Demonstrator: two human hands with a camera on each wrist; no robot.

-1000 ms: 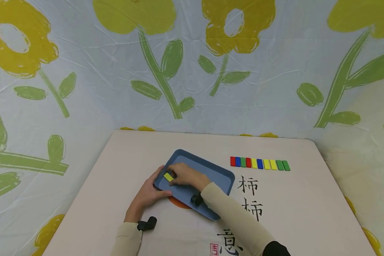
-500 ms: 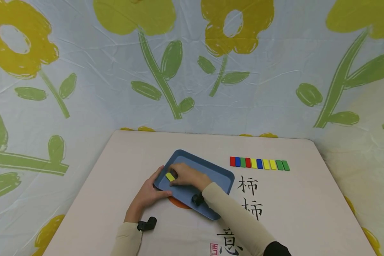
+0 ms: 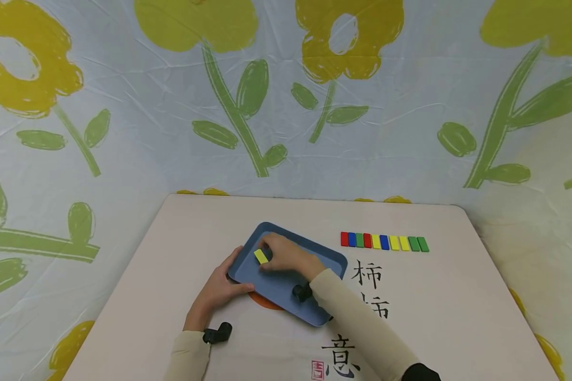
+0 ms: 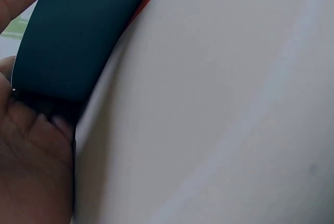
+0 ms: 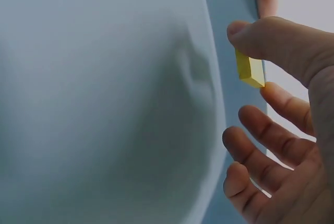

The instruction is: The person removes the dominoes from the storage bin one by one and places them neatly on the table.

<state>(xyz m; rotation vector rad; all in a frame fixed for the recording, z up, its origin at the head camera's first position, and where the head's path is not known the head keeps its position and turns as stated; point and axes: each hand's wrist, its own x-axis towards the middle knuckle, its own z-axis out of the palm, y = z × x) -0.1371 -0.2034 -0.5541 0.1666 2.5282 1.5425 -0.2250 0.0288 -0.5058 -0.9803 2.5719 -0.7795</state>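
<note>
A small yellow rectangular block (image 3: pixel 260 256) is pinched between the thumb and a fingertip of my right hand (image 3: pixel 289 257), above the left part of the blue tray (image 3: pixel 274 288). The right wrist view shows the yellow block (image 5: pixel 251 71) under the thumb, with the other fingers spread below it. My left hand (image 3: pixel 217 286) holds the tray's left corner, its thumb along the near rim. Up close in the left wrist view, the tray's dark blue side (image 4: pixel 78 36) sits between that thumb and the fingers, which partly hide behind it.
On the tabletop (image 3: pixel 457 296), a row of red, blue, green and yellow blocks (image 3: pixel 384 242) lies right of the tray. Black characters (image 3: pixel 341 357), a red seal mark (image 3: pixel 318 370) and an orange shape (image 3: pixel 264 301) are printed on the surface. A flower-patterned cloth (image 3: pixel 395 127) surrounds the table.
My right hand has moved up and to the right with the yellow block, away from the tray's left corner. The left hand keeps its grip on the tray.
</note>
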